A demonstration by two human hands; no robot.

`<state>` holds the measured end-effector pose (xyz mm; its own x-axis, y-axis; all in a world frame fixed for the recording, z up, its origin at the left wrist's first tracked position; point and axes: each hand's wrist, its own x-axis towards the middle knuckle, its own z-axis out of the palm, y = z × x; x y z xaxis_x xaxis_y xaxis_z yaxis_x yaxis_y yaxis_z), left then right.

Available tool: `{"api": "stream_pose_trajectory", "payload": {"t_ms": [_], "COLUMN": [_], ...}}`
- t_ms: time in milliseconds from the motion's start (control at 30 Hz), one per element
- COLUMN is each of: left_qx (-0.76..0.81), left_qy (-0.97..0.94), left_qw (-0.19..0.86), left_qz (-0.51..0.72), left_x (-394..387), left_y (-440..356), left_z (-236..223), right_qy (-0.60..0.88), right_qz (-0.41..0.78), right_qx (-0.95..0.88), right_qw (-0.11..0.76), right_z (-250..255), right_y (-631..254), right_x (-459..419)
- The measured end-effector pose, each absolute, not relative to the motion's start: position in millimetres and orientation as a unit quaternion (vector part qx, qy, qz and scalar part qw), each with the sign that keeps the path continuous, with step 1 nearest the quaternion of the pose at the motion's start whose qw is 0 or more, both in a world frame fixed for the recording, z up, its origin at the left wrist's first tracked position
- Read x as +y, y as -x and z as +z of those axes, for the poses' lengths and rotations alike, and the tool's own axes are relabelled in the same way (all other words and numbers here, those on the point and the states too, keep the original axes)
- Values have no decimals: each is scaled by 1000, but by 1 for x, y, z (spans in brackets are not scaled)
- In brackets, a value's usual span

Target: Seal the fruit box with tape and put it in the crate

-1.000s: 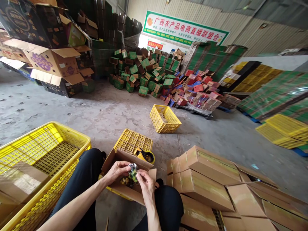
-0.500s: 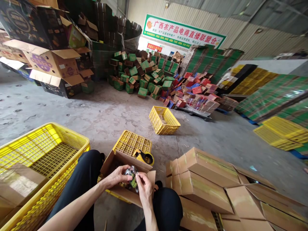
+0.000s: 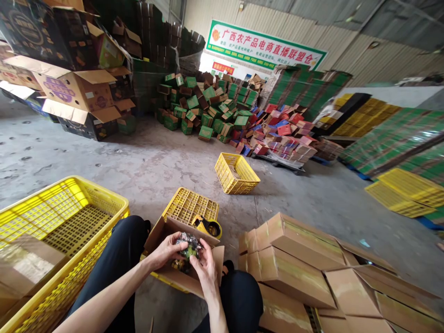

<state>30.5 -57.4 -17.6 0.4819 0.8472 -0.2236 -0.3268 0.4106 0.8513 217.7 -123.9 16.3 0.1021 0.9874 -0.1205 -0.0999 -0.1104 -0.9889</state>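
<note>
Between my two hands is a small bundle in clear plastic wrap (image 3: 190, 246), with something green and dark showing through it. My left hand (image 3: 169, 251) grips its left side, thumb on top. The fingers of my right hand (image 3: 205, 263) close on its right side. Below them stands an open cardboard box (image 3: 187, 278), with some yellowish and dark items partly seen inside. The box rests on yellow plastic that shows beneath it. What exactly the wrap holds is too small to tell.
Behind the box, a tape dispenser (image 3: 207, 226) lies by an upturned yellow crate (image 3: 190, 206). A large yellow crate (image 3: 120, 203) with a carton inside is at left. Taped cartons (image 3: 301, 273) are stacked at right. Another yellow crate (image 3: 236, 175) sits farther off, before heaped green boxes (image 3: 206, 132).
My right hand has shifted a little up and its thumb now presses on the front of the wrapped bundle. The bundle has turned slightly, and more of the box's contents show below it.
</note>
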Motion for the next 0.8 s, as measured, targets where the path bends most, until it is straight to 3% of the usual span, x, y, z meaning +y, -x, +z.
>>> {"api": "stream_pose_trajectory", "payload": {"t_ms": [333,500,800], "left_qx": [223,272,344], "left_qy": [-389,-429,-315], "left_qw": [820,780,783], "left_qz": [357,367,412], "left_x": [-61,-57,-51], "left_y": [-23,-23,-29], "left_z": [-14,-16,-24], "right_qy": [589,629,593], "right_qz": [491,470,521], "right_qx": [-374,-366,-337], "right_qw": [522,498,513], "right_z": [0,-5,-9], "right_y": [-225,-228,-226], "right_x": [-117,-113,-112]}}
